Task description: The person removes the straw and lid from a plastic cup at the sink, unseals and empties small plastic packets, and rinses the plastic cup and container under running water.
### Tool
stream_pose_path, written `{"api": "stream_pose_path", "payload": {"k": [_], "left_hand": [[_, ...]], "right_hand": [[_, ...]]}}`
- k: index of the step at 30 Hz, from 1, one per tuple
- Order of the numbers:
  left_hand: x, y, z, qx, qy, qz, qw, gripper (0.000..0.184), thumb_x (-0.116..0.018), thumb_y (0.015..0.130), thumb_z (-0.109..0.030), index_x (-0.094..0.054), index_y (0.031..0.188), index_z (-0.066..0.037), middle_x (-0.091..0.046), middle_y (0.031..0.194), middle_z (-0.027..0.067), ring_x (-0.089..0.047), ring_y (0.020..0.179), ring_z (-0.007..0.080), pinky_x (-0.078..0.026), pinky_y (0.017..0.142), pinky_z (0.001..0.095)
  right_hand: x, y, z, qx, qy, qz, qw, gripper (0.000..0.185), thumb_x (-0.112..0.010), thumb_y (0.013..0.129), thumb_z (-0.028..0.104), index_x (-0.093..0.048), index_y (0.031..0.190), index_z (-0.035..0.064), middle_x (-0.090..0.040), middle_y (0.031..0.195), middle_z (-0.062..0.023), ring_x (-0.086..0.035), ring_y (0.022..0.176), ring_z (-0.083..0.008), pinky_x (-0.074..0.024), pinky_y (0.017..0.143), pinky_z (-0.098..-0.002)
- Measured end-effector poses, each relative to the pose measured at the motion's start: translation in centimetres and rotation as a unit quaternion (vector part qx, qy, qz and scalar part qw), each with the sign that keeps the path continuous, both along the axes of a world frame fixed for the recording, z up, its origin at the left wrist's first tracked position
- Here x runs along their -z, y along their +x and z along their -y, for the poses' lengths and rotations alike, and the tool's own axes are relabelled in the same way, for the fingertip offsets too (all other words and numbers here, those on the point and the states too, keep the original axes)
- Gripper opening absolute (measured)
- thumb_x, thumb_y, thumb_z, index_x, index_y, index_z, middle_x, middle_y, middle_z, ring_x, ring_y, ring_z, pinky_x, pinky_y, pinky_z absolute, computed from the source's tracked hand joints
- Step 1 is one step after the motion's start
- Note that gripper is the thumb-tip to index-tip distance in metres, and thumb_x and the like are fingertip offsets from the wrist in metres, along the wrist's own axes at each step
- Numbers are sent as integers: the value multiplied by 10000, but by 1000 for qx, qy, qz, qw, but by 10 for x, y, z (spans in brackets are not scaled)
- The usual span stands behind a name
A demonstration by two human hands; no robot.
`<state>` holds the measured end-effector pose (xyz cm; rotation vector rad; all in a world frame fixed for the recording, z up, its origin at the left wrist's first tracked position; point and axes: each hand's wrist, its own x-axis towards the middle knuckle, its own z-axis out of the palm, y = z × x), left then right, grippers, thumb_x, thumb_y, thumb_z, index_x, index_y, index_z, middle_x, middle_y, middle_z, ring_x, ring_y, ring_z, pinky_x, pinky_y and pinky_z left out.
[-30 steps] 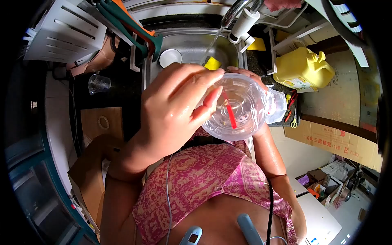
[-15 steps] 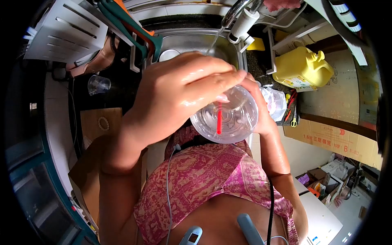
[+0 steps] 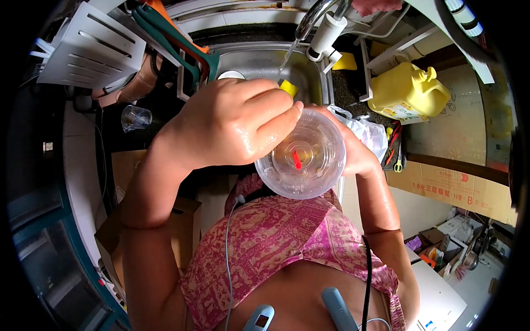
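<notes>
I have the clear plastic container [image 3: 312, 185] up between both hands, in front of my body on the near side of the sink [image 3: 327, 91], its round, ringed face turned up towards me. My right hand [image 3: 359, 149] is wrapped around the container's right side, fingers partly hidden behind it. My left hand [image 3: 234, 127] is curled, fingertips at the container's far left edge; I cannot tell whether those fingers pinch anything. A short red strip [image 3: 297, 159] shows near the middle, though whether it lies inside or behind the plastic I can't say

Beyond my hands, water [image 3: 286, 57] runs from the tap [image 3: 312, 21] into the sink, where a yellow sponge [image 3: 289, 88] and a white dish [image 3: 232, 74] sit, both partly covered by my left hand in this view. A clear cup [image 3: 136, 118] lies to the left; a white plastic bag [image 3: 371, 135] and a yellow jug [image 3: 406, 94] are to the right

I judge this to be close two-handed handling at the container's edge; wet skin on thin plastic calls for a steady right hand and light pressure from the left
</notes>
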<state>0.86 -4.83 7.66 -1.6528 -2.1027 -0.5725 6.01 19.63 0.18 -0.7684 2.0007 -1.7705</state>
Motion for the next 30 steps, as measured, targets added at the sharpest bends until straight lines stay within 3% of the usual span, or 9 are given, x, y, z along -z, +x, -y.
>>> {"api": "stream_pose_path", "payload": {"k": [11,13,16,19,21,23,24,27,30], "left_hand": [[5,-24,-33,19,58,68,996,189,-705,734,-5,-602,891,-31,-631,811,82,-637,637,162,-491,545,291],[10,-21,-50,16,20,261,965,133,-651,813,-27,-556,905,-42,-638,814,92,-638,649,160,-486,545,292],[27,7,-70,54,64,411,908,106,-571,905,-50,-501,982,-35,-616,801,88,-630,716,190,-489,651,316],[53,29,-61,76,143,469,868,96,-543,940,-71,-499,1013,-27,-606,802,91,-612,692,167,-474,632,310],[64,19,-29,18,-37,604,796,85,-523,950,-79,-562,1017,-45,-611,744,65,-587,611,127,-483,577,301],[78,5,4,-68,-80,537,837,162,-481,942,-43,-605,1046,-52,-610,722,48,-565,584,87,-452,495,254],[83,-2,12,-194,-22,616,763,251,-465,936,-37,-611,1139,-52,-606,718,32,-553,571,82,-445,487,234],[81,-35,16,-281,48,593,753,424,-419,982,-77,-443,1405,-74,-675,942,62,-615,722,103,-505,632,237],[100,-41,-15,-163,224,463,842,492,-427,1004,-120,-298,1476,-71,-656,1089,103,-632,914,128,-509,806,260]], "right_hand": [[8,-7,24,57,109,-48,991,825,-829,551,83,-459,1286,36,-571,1170,-179,-547,1116,-328,-436,948,-386],[33,-12,22,59,141,102,983,726,-826,595,92,-493,1235,24,-595,1136,-159,-570,1072,-292,-451,930,-376],[81,-14,17,211,-137,179,951,625,-783,672,104,-505,1226,21,-598,1165,-104,-575,1065,-228,-464,947,-352],[98,-31,0,206,-108,7,973,858,-828,619,79,-372,1346,41,-559,1220,-115,-542,1137,-187,-437,995,-351],[92,-21,-5,262,-150,132,944,931,-866,561,62,-372,1350,34,-553,1238,-100,-541,1144,-194,-426,1008,-357],[71,-16,-11,265,-168,117,942,924,-864,550,21,-393,1345,25,-544,1255,-95,-532,1166,-205,-422,1016,-364],[67,-11,-17,244,-129,105,956,906,-856,550,24,-409,1338,33,-545,1253,-89,-522,1179,-210,-412,1026,-365],[72,-15,-21,151,-15,36,988,928,-862,546,57,-410,1357,63,-523,1287,-84,-496,1217,-222,-395,1047,-390],[88,-16,-5,82,144,-60,984,943,-863,528,49,-425,1363,83,-495,1298,-79,-472,1236,-237,-378,1060,-391]]}}
